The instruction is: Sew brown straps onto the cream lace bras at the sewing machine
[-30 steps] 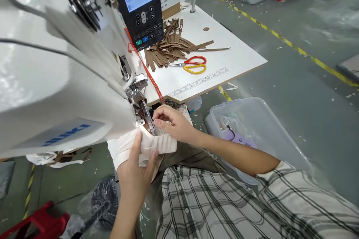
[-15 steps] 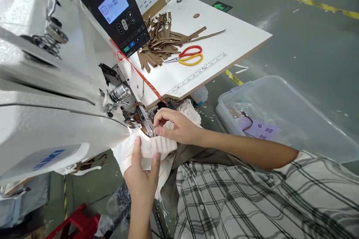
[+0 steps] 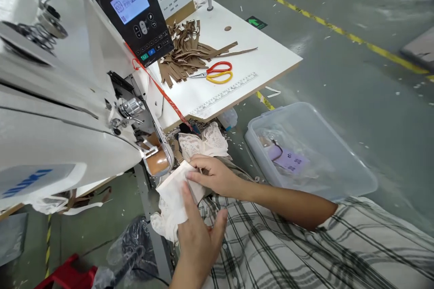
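Note:
A cream lace bra [image 3: 174, 192] lies across my lap in front of the sewing machine, its smooth band raised just off the machine's rounded arm end [image 3: 158, 162]. Its lace cups [image 3: 205, 141] sit under the table edge. My right hand [image 3: 212, 174] pinches the upper edge of the band between thumb and fingers. Lower down, my left hand [image 3: 200, 235] rests its outstretched index finger on the band, thumb spread well away; its other fingers are mostly hidden. The presser foot [image 3: 149, 150] is left of the fabric, apart from it.
Brown strips [image 3: 186, 54] are heaped on the white table [image 3: 271, 58] beside red-and-yellow-handled scissors [image 3: 217, 73] and a printed ruler [image 3: 225, 93]. A control panel [image 3: 132, 16] stands behind. A clear plastic bin [image 3: 339, 162] is right, a red stool [image 3: 68, 275] lower left.
Both hands have drawn the bra's band away from the machine arm, toward my body. The arm end now shows bare. My left thumb has spread off the fabric, and the view has shifted.

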`<state>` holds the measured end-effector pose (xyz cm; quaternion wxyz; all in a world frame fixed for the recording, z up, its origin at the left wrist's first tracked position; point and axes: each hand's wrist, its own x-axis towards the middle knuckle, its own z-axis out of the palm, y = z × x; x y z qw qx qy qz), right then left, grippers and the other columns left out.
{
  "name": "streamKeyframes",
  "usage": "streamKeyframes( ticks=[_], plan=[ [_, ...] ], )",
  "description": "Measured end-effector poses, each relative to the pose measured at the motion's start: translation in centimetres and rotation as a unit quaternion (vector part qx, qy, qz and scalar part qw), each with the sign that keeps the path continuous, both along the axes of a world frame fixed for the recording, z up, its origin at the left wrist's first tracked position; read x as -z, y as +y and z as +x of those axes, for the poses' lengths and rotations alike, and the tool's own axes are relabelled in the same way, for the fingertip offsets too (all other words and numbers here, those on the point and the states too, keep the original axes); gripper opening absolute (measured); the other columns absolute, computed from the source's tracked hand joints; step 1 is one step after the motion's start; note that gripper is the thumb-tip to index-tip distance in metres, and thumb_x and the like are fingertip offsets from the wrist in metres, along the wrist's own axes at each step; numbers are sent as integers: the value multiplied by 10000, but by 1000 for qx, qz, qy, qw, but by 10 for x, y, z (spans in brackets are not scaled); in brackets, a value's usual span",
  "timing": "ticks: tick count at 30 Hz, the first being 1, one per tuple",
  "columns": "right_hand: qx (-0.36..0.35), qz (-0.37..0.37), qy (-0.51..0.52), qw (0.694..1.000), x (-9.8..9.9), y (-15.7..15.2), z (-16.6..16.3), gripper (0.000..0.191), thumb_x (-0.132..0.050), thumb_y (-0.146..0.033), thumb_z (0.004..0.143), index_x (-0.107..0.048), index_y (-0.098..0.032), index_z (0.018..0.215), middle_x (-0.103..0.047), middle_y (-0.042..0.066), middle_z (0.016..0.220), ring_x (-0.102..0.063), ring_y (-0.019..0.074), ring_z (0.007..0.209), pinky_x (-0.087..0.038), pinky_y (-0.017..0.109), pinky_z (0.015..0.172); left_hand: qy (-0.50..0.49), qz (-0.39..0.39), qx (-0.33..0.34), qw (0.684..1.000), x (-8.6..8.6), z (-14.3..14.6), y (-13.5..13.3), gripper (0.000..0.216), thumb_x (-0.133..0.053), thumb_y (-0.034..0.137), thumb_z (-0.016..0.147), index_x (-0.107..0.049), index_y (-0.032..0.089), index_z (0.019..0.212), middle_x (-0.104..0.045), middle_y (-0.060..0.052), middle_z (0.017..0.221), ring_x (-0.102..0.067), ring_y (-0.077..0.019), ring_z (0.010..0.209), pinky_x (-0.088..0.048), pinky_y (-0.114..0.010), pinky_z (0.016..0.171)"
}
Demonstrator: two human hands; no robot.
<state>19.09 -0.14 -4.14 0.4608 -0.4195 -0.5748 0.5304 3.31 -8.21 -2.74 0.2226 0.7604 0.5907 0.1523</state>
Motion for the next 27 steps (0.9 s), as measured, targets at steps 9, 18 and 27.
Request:
streamKeyframes(
  ticks=[9, 18, 27],
  plan=[
    [-53, -43, 84, 994, -2, -10, 32, 235, -559, -319, 894, -550, -161, 719, -483, -9, 737, -464, 110, 650, -351, 234, 576, -124, -30, 36, 991, -13, -18, 10, 460, -537, 352, 940, -480, 212, 1375, -737, -73, 957, -714, -211, 849, -585, -282, 639],
    [-151, 37, 6, 988, -10, -13, 34, 264, -505, -333, 899, -519, -176, 688, -479, -11, 689, -467, 128, 669, -369, 264, 640, -193, 27, 123, 973, -29, -19, 39, 508, -421, 180, 976, -335, 245, 1472, -474, -114, 1470, -437, -231, 1373, -399, -441, 1118],
    [-111, 238, -227, 938, -21, -20, 32, 178, -549, -228, 830, -507, -202, 659, -436, -27, 606, -408, 126, 590, -319, 277, 587, -137, 50, 189, 971, -31, -23, 55, 74, -612, 201, 874, -557, 200, 924, -589, 15, 746, -589, -128, 721, -505, -266, 722]
  ],
)
